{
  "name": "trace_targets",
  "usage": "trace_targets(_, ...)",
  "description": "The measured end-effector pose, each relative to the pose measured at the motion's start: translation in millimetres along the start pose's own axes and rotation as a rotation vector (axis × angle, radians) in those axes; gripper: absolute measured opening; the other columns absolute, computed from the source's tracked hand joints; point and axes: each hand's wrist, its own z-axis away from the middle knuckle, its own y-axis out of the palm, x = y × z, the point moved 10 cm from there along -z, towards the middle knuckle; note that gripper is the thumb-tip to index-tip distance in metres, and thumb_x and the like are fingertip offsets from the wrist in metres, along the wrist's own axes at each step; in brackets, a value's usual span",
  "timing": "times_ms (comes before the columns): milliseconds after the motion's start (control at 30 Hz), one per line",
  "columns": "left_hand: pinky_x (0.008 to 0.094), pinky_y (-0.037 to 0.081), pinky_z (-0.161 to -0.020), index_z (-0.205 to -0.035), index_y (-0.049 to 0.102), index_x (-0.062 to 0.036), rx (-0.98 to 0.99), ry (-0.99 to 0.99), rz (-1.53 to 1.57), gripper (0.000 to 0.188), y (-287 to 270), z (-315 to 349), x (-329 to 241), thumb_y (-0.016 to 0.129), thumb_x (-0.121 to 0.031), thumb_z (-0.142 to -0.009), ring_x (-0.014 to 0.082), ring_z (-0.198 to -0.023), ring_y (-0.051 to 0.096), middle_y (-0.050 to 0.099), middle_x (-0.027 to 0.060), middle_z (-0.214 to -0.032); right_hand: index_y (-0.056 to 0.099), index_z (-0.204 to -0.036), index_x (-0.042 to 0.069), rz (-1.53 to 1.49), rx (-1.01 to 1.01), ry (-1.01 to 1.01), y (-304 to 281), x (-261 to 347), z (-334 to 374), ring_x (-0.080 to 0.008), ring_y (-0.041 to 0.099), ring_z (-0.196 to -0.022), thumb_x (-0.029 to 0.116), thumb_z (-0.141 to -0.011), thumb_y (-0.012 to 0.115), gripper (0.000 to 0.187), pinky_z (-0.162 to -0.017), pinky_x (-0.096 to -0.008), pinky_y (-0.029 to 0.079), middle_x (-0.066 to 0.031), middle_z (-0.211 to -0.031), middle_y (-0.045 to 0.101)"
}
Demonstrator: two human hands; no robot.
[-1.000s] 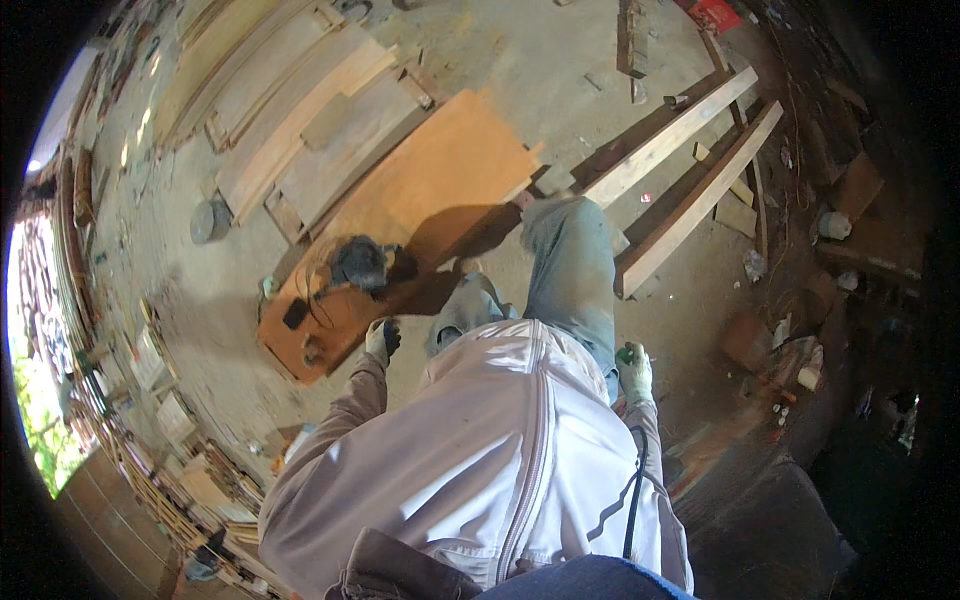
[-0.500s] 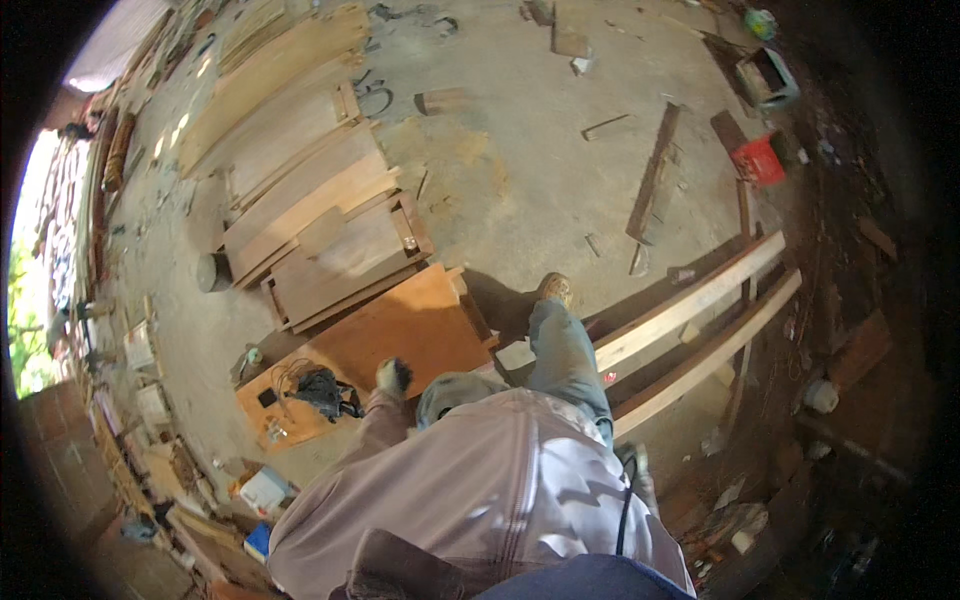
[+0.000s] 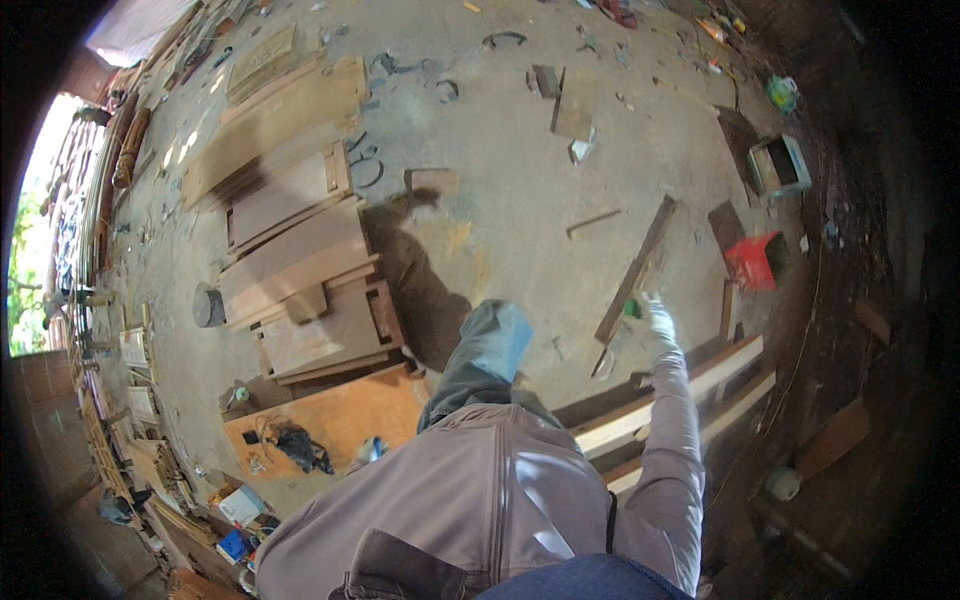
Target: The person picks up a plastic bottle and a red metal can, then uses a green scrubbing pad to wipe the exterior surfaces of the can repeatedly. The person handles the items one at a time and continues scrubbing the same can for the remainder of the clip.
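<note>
My right arm reaches out over the floor on the right. My right hand, pale and gloved, looks open, its fingers apart and slightly blurred. A small green patch shows beside its fingers; I cannot tell whether it belongs to the glove. A long dark wooden strip lies on the floor just beyond. My left hand is low by my jacket, mostly hidden and smeared. It is next to an orange-brown wooden panel, on which a dark crumpled bag or cloth lies.
Wooden panels and frames lie in a row on the left, beside a round grey container. Two long pale beams run along the right. Farther off are a red bucket, an open grey box and scattered scraps.
My right arm has swung outward over the floor on the right. My left hand has drawn back toward my body. My view has shifted, and a bent leg has moved forward.
</note>
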Motion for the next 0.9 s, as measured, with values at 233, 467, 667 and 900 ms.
trace_targets(233, 0.0319, 0.052, -0.061, -0.113, 0.061, -0.0103, -0.154, -0.05, -0.304, 0.021, 154, -107, -154, 0.058, -0.023, -0.097, 0.018, -0.072, 0.062, 0.064, 0.0039, -0.089, 0.058, -0.121, 0.016, -0.149, -0.114, 0.079, 27, 43, -183, -0.0355, 0.06, -0.108, 0.024, -0.074, 0.079, 0.052, -0.091, -0.0445, 0.049, -0.0168, -0.121, 0.06)
trace_targets(467, 0.0298, 0.051, -0.064, -0.115, 0.061, -0.0078, 0.178, 0.389, -0.454, 0.022, 522, -224, -486, 0.059, -0.021, -0.097, 0.0164, -0.073, 0.061, 0.064, 0.0036, -0.089, 0.054, -0.1, 0.007, -0.655, -0.052, 0.734, 95, -41, -155, -0.02, 0.057, -0.05, 0.023, -0.075, 0.078, 0.038, -0.043, -0.0369, 0.047, -0.008, -0.068, 0.059)
trace_targets(667, 0.025, 0.046, -0.056, -0.114, 0.061, -0.0095, 0.604, 0.699, -0.522, 0.017, 846, -284, -724, 0.056, -0.014, -0.098, 0.0122, -0.068, 0.059, 0.063, 0.004, -0.087, 0.058, -0.09, 0.008, -0.889, 0.139, 1.089, 109, -47, -231, -0.0168, 0.05, -0.044, 0.019, -0.082, 0.073, 0.02, -0.039, -0.0331, 0.042, -0.004, -0.064, 0.057)
trace_targets(900, 0.0299, 0.051, -0.063, -0.124, 0.056, -0.0038, 0.31, 0.404, -0.359, 0.032, 882, -329, -809, 0.057, -0.022, -0.098, 0.016, -0.074, 0.06, 0.065, 0.0071, -0.095, 0.061, -0.09, 0.006, -0.924, 0.048, 0.789, -7, 12, -601, -0.0147, 0.054, -0.052, 0.016, -0.079, 0.075, 0.02, -0.044, -0.032, 0.043, -0.004, -0.067, 0.058)
